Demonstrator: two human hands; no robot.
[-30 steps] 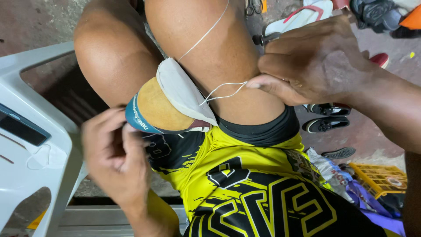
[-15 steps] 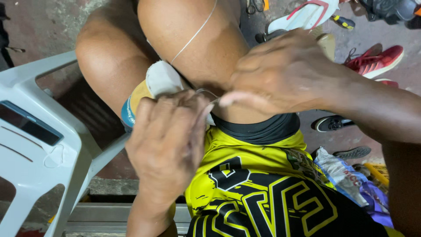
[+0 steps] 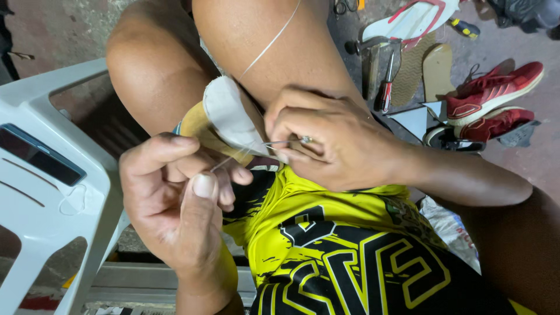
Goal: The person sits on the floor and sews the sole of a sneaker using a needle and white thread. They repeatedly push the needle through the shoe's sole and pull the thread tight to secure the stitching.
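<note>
Since the earlier frame the left hand [image 3: 175,204] has come down and away from the shoe, and the right hand [image 3: 326,140] has moved in close to it; the left hand is now curled, its fingers pinching a thin white thread [image 3: 224,161] that runs up to the shoe; the right hand is closed around a small metal needle or awl [image 3: 291,140], its tip touching the pale sole of the shoe [image 3: 227,119]; the shoe is held between the two bare knees, sole toward the camera, its tan upper and blue rim showing at the left; another stretch of thread lies across the right thigh; under the hands is a yellow and black shirt [image 3: 338,245]; at the left stands a white plastic chair [image 3: 41,192]; on the floor, top right, lie a red sneaker [image 3: 496,87], a sandal [image 3: 408,20], loose soles and a screwdriver [image 3: 385,87].
</note>
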